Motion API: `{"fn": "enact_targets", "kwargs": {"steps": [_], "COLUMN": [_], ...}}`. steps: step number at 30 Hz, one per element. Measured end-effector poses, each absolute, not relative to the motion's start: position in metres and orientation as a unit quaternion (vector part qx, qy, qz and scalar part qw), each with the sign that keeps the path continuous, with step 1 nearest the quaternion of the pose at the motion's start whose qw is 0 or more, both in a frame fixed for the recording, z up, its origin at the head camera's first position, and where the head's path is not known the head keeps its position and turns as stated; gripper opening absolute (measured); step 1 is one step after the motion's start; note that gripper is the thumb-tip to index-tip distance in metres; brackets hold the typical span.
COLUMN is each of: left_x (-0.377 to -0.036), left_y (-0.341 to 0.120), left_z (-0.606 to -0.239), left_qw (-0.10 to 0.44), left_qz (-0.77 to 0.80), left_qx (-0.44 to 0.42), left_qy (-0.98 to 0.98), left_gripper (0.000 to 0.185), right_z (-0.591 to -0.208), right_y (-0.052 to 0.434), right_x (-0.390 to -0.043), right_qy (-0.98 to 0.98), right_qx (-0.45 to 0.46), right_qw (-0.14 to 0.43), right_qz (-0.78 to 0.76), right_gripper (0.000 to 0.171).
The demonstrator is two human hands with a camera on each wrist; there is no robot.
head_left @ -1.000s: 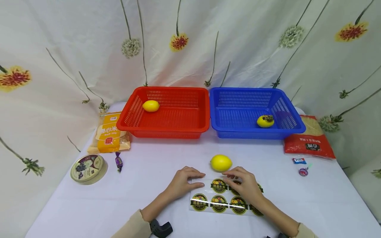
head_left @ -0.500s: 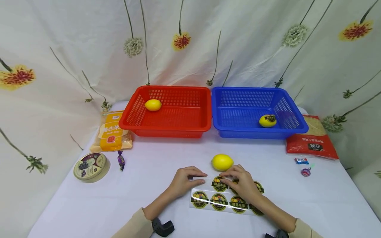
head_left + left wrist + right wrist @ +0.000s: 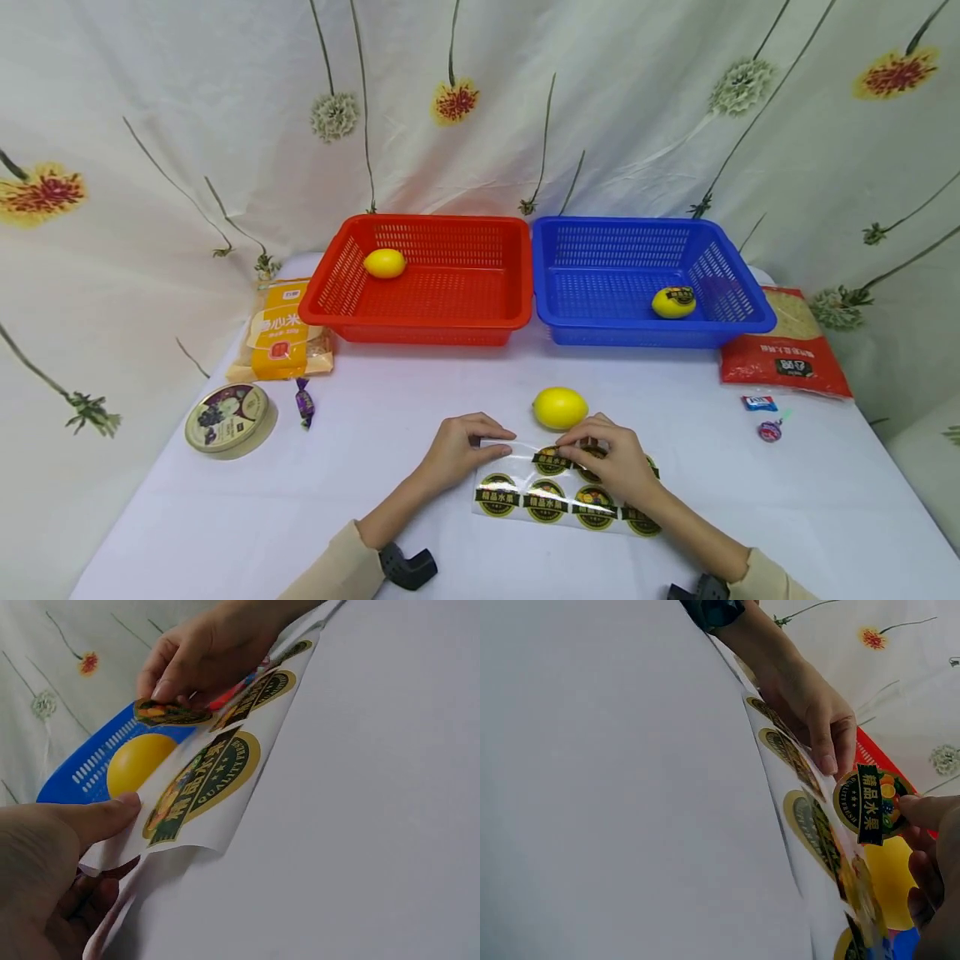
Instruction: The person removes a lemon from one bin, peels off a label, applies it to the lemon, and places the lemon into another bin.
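A clear-white sheet of round fruit stickers (image 3: 517, 455) lies in front of me, its left end raised in the left wrist view. My left hand (image 3: 456, 450) pinches the sheet's far left corner, thumb on top. Between right thumb and fingers, my right hand (image 3: 618, 461) pinches one black-and-gold sticker (image 3: 870, 802) by its edge. That sticker stands up from the sheet in both wrist views. Just beyond the right fingertips sits a yellow lemon (image 3: 560, 408) without a visible sticker.
Behind stand a red basket (image 3: 420, 329) holding a lemon (image 3: 385, 263) and a blue basket (image 3: 630, 333) holding a stickered lemon (image 3: 672, 303). At left are a yellow bag (image 3: 281, 329), round tin (image 3: 228, 418) and purple candy (image 3: 304, 403); at right, a red bag (image 3: 787, 358) and small candies (image 3: 769, 430).
My right fingers have come onto the sticker and now pinch it, its edge raised. My left hand has taken hold of the sheet's corner, and the sheet has shifted slightly away from me.
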State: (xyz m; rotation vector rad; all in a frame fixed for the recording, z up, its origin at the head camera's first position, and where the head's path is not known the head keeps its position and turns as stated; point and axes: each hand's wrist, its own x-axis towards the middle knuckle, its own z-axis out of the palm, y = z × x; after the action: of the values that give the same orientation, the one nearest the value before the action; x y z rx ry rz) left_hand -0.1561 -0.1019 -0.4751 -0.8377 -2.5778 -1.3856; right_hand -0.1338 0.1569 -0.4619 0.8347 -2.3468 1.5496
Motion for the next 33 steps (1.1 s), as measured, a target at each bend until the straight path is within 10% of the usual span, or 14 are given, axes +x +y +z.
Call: {"fn": "enact_targets", "kwargs": {"steps": [10,33], "left_x": [-0.183,-0.206], "left_y": [-0.089,-0.051], "left_z": [-0.453,-0.477], "left_qw": [0.136,0.001], "left_qz": [-0.435,-0.448], "left_qx": [-0.265,-0.340], "left_qy": [-0.850,-0.827], "left_gripper": [0.050,0.062], "right_z": [-0.416,-0.432], "right_y": [0.176,0.174], "right_x": [-0.128,-0.179], "right_qy": [-0.798,-0.842], "right_qx": [0.228,0.207], "right_qw": [0.103,0.048], "right_qz": [0.547,0.496], "right_gripper": [0.013,0.010]}}
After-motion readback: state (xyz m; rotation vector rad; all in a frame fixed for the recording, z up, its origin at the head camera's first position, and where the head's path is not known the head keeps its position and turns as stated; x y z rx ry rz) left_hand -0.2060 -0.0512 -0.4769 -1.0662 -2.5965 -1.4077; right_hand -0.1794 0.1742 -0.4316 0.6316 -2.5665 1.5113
